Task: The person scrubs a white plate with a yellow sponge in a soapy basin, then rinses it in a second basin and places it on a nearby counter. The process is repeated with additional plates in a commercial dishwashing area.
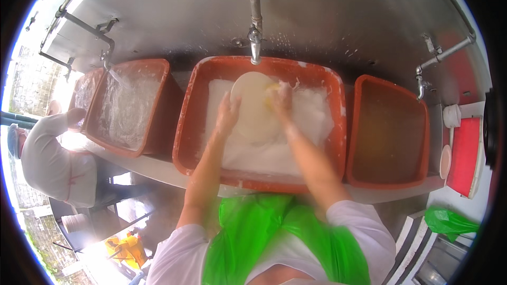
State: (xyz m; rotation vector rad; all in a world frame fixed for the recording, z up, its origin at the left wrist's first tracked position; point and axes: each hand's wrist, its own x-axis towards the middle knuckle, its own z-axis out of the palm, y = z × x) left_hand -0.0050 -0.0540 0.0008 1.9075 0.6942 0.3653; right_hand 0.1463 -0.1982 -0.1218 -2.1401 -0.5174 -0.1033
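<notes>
A pale oval plate (253, 114) is held tilted over a red plastic tub (182, 126), its lower edge against the white suds (253, 160). My left hand (229, 113) grips the plate by its left rim. On its right side, my right hand (282, 97) presses a yellow sponge (270, 94) to the plate's face; this hand is blurred and has foam on it. A metal tap (255, 47) hangs just behind the plate, over the tub's back rim.
Water runs from a tap (106, 57) into the left tub (158, 114). The right tub (356, 126) holds murky water under another tap (421, 83). A co-worker (59, 158) bends over a further tub at far left. A red board (465, 154) stands at right.
</notes>
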